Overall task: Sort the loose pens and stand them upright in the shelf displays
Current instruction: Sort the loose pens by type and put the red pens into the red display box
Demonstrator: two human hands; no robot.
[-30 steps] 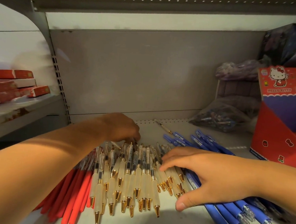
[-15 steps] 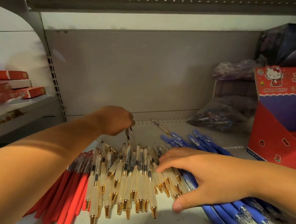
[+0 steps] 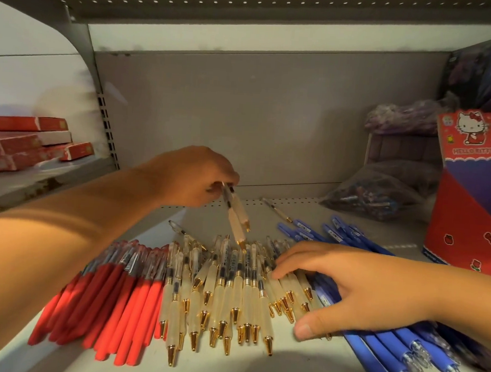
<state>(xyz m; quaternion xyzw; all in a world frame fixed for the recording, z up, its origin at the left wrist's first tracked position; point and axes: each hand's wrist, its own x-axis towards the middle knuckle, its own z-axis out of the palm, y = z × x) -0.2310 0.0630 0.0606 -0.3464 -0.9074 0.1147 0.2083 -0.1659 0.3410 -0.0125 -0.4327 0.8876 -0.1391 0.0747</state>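
Loose pens lie in three groups on the grey shelf [image 3: 256, 370]: red pens [image 3: 111, 298] at the left, cream pens with gold tips [image 3: 226, 296] in the middle, blue pens [image 3: 387, 344] at the right. My left hand [image 3: 193, 177] is raised above the cream pile and pinches two cream pens [image 3: 237, 214], tips hanging down. My right hand [image 3: 356, 287] lies spread over the right side of the cream pile, fingers pressing on the pens. A red and blue Hello Kitty display box [image 3: 473, 194] stands at the right, its inside mostly hidden.
Clear bags of small items [image 3: 373, 193] sit against the back wall at the right, with purple packets [image 3: 409, 121] above them. Red boxes [image 3: 25, 143] are stacked on the neighbouring shelf at the left. One thin pen [image 3: 277, 209] lies alone near the back.
My left hand rose from the back of the cream pile, lifting two cream pens clear of it. My right hand stayed pressed on the pile.
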